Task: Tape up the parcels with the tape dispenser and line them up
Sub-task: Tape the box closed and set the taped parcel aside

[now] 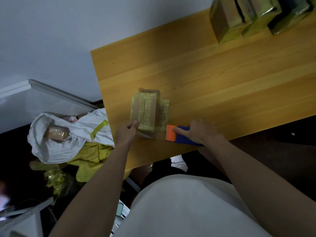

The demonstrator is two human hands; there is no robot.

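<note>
At frame centre, on the yellow wooden table, the left hand pinches a tape-wrapped brown cardboard parcel; the right hand grips the blue-and-orange tape dispenser. No writing is legible.

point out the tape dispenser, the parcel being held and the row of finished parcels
tape dispenser (183,135), head view, on its blue body
parcel being held (145,113), head view, on its taped top face
row of finished parcels (227,23), head view, on the nearest parcel's side
</note>
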